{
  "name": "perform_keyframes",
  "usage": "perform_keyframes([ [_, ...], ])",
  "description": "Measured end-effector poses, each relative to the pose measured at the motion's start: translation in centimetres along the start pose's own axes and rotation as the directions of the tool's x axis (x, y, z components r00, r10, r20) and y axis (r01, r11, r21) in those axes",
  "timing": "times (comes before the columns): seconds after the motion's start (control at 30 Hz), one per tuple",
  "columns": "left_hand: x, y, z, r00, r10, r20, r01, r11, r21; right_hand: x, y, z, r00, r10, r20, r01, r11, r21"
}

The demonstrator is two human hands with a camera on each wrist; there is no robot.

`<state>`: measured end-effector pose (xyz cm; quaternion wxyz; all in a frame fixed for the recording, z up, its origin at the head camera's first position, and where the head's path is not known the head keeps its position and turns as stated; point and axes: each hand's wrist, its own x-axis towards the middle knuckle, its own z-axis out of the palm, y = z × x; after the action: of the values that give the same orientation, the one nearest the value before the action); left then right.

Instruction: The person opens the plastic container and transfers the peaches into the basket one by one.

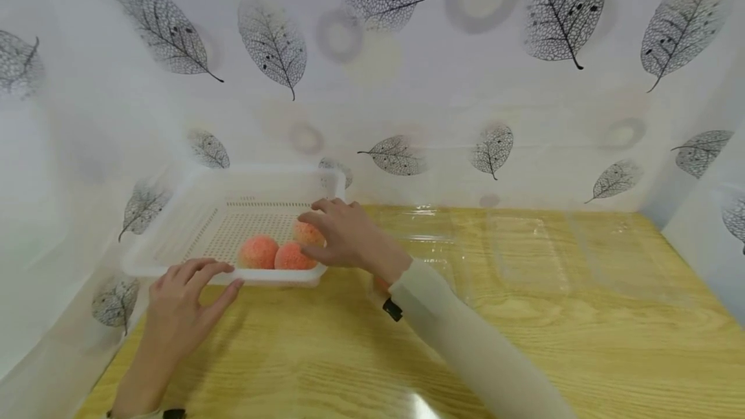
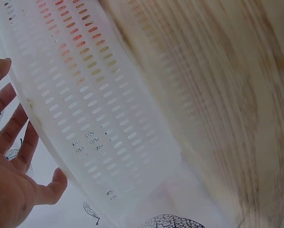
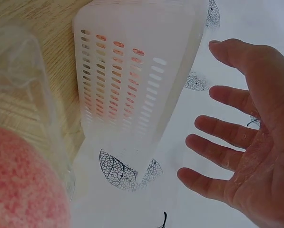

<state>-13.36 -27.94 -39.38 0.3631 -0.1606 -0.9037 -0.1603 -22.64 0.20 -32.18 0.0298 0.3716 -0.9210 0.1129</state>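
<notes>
A white perforated plastic basket point(image 1: 169, 238) stands on the left of the table. Three pink-orange peaches are in its near right part: one peach point(image 1: 258, 252), a second peach point(image 1: 293, 256) beside it, and a third peach point(image 1: 307, 233) partly behind my right hand. My right hand point(image 1: 349, 235) reaches over the basket's right rim with spread fingers, close above the fruit; its palm looks empty in the right wrist view. My left hand point(image 1: 186, 302) is at the near left rim, fingertips on or just over the edge. Another peach point(image 3: 25, 185) lies below my right wrist.
Clear plastic trays stand on the wooden table point(image 1: 524, 354): one tray point(image 3: 46, 95) beside that peach, another tray point(image 1: 526, 251) right of centre, and a fainter tray point(image 1: 628, 257) farther right. A leaf-patterned white sheet point(image 1: 442, 102) hangs behind and along the left.
</notes>
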Motion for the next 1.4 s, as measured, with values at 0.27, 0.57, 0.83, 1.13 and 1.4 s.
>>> perform_keyframes([
  [0.27,-0.1,0.2,0.1,1.0,-0.021,-0.002,0.021,1.0,-0.019,-1.6,0.2,-0.3,0.999,0.018,-0.035,-0.017,1.0,0.01],
  [0.57,-0.3,0.1,0.1,1.0,-0.02,-0.005,0.02,1.0,-0.014,-3.6,0.9,-1.0,0.996,0.039,-0.086,-0.037,0.999,0.025],
  [0.83,-0.3,-0.1,0.2,1.0,0.008,-0.014,-0.008,1.0,-0.015,-5.0,1.7,-0.8,0.99,0.043,-0.138,-0.036,0.998,0.05],
  [1.13,-0.2,0.1,0.2,1.0,-0.012,-0.002,0.012,1.0,-0.027,-6.3,2.2,-0.9,0.993,0.064,-0.099,-0.059,0.997,0.044],
  [1.4,-0.2,0.0,0.2,1.0,0.001,-0.008,-0.002,1.0,-0.015,-7.4,3.0,-0.6,0.994,0.077,-0.08,-0.073,0.996,0.054],
])
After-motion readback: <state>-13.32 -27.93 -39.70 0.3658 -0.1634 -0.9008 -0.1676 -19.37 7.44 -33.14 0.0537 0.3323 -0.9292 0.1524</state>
